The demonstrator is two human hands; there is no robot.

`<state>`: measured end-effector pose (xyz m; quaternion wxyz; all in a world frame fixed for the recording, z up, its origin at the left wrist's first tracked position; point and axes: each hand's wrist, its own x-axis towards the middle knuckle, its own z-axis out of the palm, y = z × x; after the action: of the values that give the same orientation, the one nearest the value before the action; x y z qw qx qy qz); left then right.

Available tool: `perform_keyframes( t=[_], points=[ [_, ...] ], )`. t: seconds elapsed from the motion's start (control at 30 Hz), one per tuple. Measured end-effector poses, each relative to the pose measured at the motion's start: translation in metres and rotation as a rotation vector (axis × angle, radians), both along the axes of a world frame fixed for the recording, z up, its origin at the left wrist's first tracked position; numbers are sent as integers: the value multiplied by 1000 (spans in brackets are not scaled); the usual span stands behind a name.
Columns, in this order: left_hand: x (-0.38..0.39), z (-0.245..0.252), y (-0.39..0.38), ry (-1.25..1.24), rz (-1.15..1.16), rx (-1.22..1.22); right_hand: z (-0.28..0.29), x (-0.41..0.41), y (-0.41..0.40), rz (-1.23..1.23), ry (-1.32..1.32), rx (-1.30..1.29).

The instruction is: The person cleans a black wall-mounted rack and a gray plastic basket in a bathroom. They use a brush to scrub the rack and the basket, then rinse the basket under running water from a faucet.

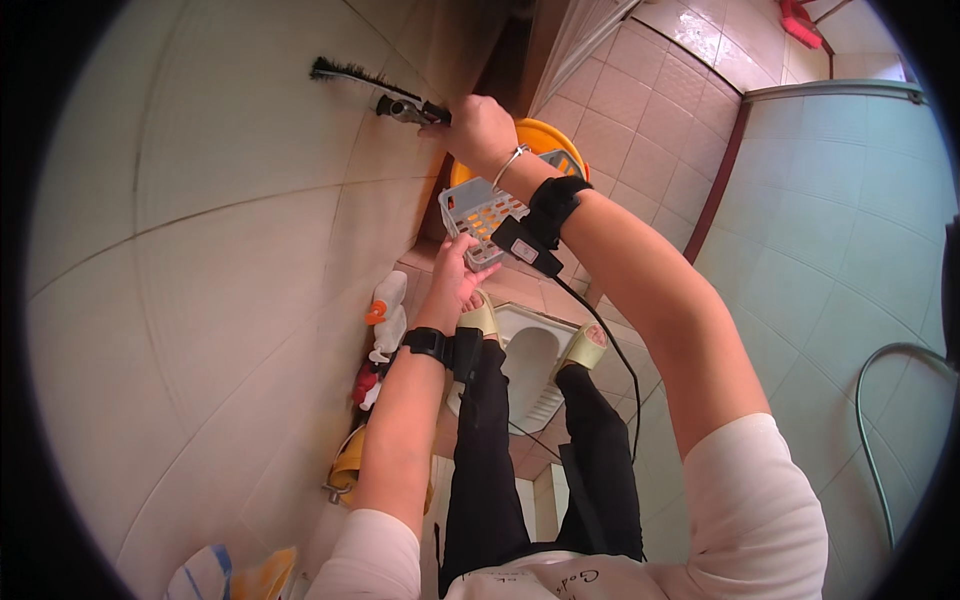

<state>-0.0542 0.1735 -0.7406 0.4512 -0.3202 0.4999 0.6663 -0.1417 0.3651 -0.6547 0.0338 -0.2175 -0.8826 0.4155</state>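
My left hand [457,271] grips the near end of a grey perforated plastic basket [466,196], which is tilted over an orange bucket [551,133]. A long, narrow brush with black bristles [360,73] points left along the tiled wall. Its handle runs into my right hand [480,131], whose fingers are closed around it. Right beside the handle, a metal wall tap [405,111] juts out; whether my fingers also touch it is hidden. My right forearm crosses above the basket and covers part of it.
Below my feet is a white squat toilet [534,352]. Several bottles [390,315] line the wall at left, with a yellow bucket [346,461] and a second tap [335,491] nearer me. A hose [862,405] hangs at right. A cable [600,315] trails from my right wrist.
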Motion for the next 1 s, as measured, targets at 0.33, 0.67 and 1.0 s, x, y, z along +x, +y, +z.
perform_keyframes(
  t=[0.33, 0.67, 1.0],
  points=[
    [-36, -65, 21, 37, -101, 105, -16, -14, 42, -37, 104, 27],
    [-70, -132, 97, 192, -180, 258, -30, 247, 31, -485, -118, -418],
    [-68, -99, 95, 46, -433, 232, -44, 289, 0, -718, -146, -595]
  ],
)
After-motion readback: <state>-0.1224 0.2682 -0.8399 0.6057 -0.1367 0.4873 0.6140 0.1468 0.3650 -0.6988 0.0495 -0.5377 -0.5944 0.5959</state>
